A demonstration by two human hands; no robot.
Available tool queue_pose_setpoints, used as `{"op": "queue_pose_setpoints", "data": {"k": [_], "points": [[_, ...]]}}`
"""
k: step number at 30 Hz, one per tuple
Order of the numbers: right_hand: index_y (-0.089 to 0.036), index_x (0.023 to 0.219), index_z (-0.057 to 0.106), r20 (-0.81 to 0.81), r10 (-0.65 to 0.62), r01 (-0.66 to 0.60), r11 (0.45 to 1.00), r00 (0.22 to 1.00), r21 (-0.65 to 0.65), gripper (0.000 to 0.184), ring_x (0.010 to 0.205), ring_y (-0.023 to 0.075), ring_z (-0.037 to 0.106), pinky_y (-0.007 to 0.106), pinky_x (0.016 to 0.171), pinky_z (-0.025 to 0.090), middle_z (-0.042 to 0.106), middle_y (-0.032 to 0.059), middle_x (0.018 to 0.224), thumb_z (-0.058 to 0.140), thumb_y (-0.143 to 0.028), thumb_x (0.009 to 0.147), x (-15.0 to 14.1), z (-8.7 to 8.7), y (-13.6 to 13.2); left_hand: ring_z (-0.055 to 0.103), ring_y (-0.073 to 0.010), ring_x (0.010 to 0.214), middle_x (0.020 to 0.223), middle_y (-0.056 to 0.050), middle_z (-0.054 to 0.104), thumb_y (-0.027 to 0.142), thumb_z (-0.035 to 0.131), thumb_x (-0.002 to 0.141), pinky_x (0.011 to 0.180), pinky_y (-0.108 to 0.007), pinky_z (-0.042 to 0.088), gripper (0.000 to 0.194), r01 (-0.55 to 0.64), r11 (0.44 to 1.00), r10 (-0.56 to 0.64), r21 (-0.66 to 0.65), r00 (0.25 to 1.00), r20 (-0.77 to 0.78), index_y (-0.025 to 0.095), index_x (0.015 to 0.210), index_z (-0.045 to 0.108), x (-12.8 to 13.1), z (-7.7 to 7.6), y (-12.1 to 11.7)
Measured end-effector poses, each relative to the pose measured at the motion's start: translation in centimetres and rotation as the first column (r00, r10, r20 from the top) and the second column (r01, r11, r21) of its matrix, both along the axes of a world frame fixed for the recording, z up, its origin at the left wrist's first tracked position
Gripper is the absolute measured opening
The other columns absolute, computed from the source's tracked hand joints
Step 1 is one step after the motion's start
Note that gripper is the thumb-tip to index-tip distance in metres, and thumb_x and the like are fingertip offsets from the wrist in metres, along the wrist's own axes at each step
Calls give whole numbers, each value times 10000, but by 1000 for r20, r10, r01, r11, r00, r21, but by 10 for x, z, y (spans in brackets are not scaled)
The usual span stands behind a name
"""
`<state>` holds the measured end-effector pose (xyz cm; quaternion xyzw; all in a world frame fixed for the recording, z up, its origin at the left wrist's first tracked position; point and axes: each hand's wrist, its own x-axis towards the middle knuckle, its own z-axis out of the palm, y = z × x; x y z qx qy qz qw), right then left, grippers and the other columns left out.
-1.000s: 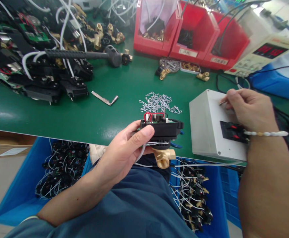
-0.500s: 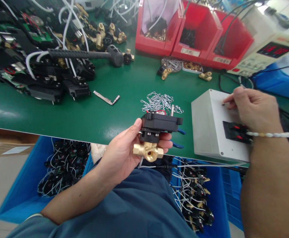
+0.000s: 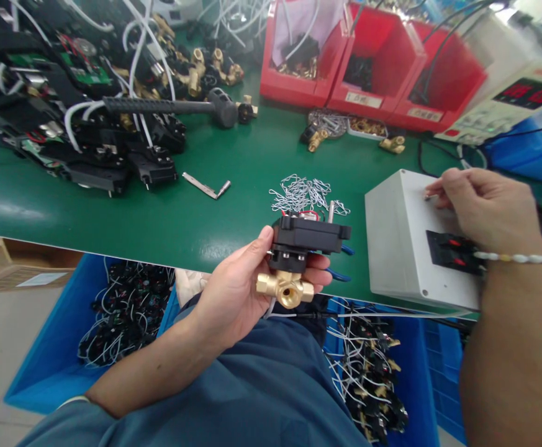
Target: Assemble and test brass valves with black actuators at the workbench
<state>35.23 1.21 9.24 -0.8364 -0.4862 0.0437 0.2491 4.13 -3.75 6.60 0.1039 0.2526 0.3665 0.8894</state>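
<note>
My left hand [image 3: 240,292] is wrapped around a motorised valve [image 3: 298,257]: a black actuator housing on top and a brass valve body below, held over the front edge of the green bench [image 3: 112,211]. My right hand [image 3: 482,208] rests on top of a white plastic box [image 3: 398,239], fingers pinched on a small metal switch at the box's top. A black terminal block with red buttons [image 3: 454,253] sits on the box just under my wrist.
A heap of silver wire clips [image 3: 303,192] lies behind the valve. Black actuator assemblies with white cables [image 3: 89,124] crowd the left. Red bins [image 3: 373,62] and a power supply [image 3: 508,102] stand at the back. Blue crates [image 3: 56,347] of parts sit under the bench.
My left hand has turned the valve, so the brass body now faces me below the black housing. The right hand has stayed pinched on the box's switch.
</note>
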Motion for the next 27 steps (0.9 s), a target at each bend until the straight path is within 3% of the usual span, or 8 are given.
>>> {"op": "queue_pose_setpoints", "data": {"k": [14, 22, 27], "points": [[-191, 747, 720, -21, -22, 22, 1000, 1000, 12, 202, 560, 85, 517, 233, 607, 371, 654, 4, 681, 595, -230, 901, 3, -2, 0, 766, -166, 718, 835, -108, 785, 319, 288, 1066, 715, -266, 632, 475, -4, 1000, 4, 3, 1000, 20, 96, 1043, 707, 0, -2, -1], [-194, 771, 724, -22, -15, 15, 1000, 1000, 1, 183, 549, 87, 501, 247, 586, 366, 642, 2, 673, 602, -255, 892, 5, -4, 1, 772, -165, 740, 853, -108, 793, 323, 288, 1066, 699, -230, 622, 494, 31, 997, -36, 71, 997, 68, 86, 982, 714, -2, -1, -2], [-194, 792, 735, -25, -34, 34, 999, 999, 6, 102, 575, 93, 519, 257, 602, 383, 678, 15, 730, 669, -266, 820, 7, -6, 1, 772, -160, 751, 859, -112, 793, 320, 295, 1065, 710, -220, 619, 501, 33, 996, -39, 87, 997, 72, 68, 971, 718, -2, -2, -2]]}}
